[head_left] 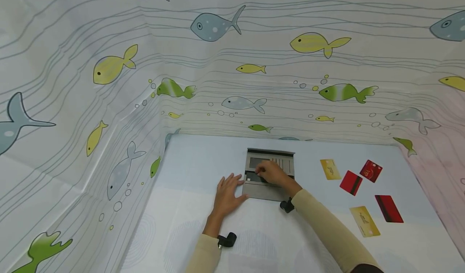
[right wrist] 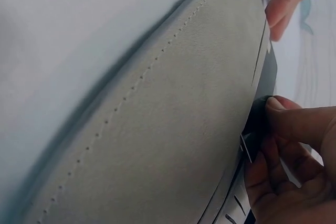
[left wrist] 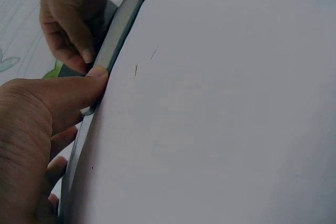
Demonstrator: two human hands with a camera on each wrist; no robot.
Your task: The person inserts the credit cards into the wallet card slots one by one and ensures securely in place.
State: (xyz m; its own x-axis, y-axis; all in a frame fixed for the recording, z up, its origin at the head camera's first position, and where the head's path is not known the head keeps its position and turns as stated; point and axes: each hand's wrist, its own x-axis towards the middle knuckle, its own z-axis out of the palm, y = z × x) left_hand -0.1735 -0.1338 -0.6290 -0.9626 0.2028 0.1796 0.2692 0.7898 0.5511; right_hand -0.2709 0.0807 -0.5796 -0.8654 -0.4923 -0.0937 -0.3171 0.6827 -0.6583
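Rising beyond my fingers and along both sides of them is the fish-patterned sheet point(head_left: 214, 79). Under my fingers spreads the white surface point(head_left: 203, 152). My beige sleeves point(head_left: 323, 228) reach in behind my fingers from the near side. The grey-beige wallet point(head_left: 261, 190) lies unfolded on the surface, beneath my right fingers and just to the right of my left ones. My left hand point(head_left: 227, 194) grasps nothing; its fingers are spread and relaxed, the thumb resting on the wallet's left edge. My right hand point(head_left: 273, 172) bends over the wallet's middle, fingers curled. Well to the right of these fingers lie a gold card point(head_left: 330, 169), two striped red cards point(head_left: 389, 208), a plain-edged red card point(head_left: 371, 171) and, nearer me, another gold card point(head_left: 365, 221). A black wrist camera point(head_left: 227, 239) sits behind my left fingers, a second one point(head_left: 287, 205) behind my right. Between right thumb and fingers I pinch a dark piece point(right wrist: 257, 121) at the wallet; whether it is a card or part of the wallet, I cannot tell.
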